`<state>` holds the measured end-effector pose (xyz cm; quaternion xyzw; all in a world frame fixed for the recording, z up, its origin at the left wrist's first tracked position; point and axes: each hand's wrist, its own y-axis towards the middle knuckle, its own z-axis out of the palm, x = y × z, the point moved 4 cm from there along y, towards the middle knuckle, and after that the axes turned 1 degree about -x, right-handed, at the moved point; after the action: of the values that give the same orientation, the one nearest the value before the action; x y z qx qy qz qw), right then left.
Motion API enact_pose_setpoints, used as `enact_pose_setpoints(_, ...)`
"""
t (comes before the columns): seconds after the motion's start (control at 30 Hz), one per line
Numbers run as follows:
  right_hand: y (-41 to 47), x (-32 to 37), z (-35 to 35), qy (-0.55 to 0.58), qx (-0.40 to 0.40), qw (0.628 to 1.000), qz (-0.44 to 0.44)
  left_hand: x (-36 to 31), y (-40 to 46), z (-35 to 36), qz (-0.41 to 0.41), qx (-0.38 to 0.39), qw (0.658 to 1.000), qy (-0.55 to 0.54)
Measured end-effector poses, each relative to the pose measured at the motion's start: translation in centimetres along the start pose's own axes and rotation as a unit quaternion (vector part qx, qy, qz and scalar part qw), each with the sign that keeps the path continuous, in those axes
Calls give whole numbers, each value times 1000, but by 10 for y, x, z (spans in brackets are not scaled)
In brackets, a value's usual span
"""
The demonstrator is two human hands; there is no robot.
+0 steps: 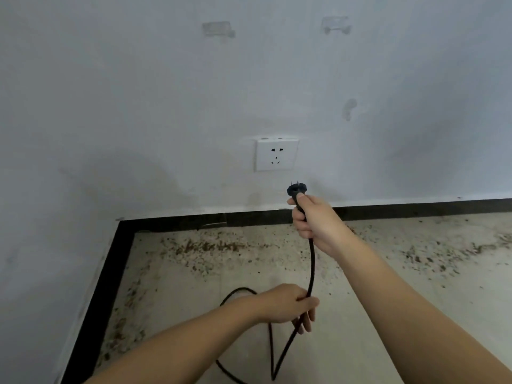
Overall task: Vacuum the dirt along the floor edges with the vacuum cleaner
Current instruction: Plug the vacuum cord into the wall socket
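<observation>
Dirt (213,246) lies in a brown speckled band on the pale floor (360,314) along the black skirting (249,217), running from the corner at 9 o'clock across to 3 o'clock, with a thinner trail down the left edge toward 7 o'clock. No vacuum cleaner body is in view, only its black power cord (312,261). The right hand (315,221), just past centre toward 1 o'clock, grasps the cord right behind the black plug (297,189), fingers curled round it, prongs pointing up toward the wall. The plug hangs just below the white wall socket (276,155), near it but apart. From that hand the cord drops to the left hand (291,304) at 6 o'clock, which grips it in curled fingers. Below, the cord loops over the floor toward the bottom edge. Faint grey marks show high on the white wall (138,106) near 12 o'clock.
</observation>
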<state>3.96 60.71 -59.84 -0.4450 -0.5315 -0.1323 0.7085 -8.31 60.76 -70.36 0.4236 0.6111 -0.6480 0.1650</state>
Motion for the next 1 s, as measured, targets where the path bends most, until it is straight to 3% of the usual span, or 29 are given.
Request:
enact_pose_setpoints(0.17, 33, 14, 15, 18, 24, 997, -77, -10, -14, -68, 65, -112, 986, 105)
enact_pose_setpoints(0.23, 40, 21, 23, 16, 15, 996, -86, -28, -39, -111, 93, -223, 968, 70)
enact_pose_setpoints(0.27, 44, 22, 27, 17, 9, 996, -84, -38, -53, -134, 126, -317, 936, 86)
enact_pose_setpoints(0.3, 48, 21, 31, 22, 2, 996, -81, -51, -67, -156, 170, -432, 873, 152)
enact_pose_setpoints(0.33, 52, 19, 33, 32, -4, 996, -81, -63, -78, -174, 217, -533, 782, 241)
enact_pose_setpoints(0.4, 61, 16, 35, 55, -17, 994, -93, -83, -83, -196, 253, -637, 603, 408)
enact_pose_setpoints(0.43, 65, 15, 34, 64, -25, 992, -102, -89, -76, -206, 234, -645, 548, 478)
enact_pose_setpoints(0.5, 73, 16, 31, 71, -42, 990, -116, -92, -57, -224, 173, -639, 484, 571)
enact_pose_setpoints(0.77, 83, 22, 39, 5, -38, 990, -135, -83, -24, -256, 91, -655, 418, 623)
enact_pose_setpoints(1.0, 83, 30, 35, 78, -37, 991, -105, -79, -20, -262, 102, -643, 417, 634)
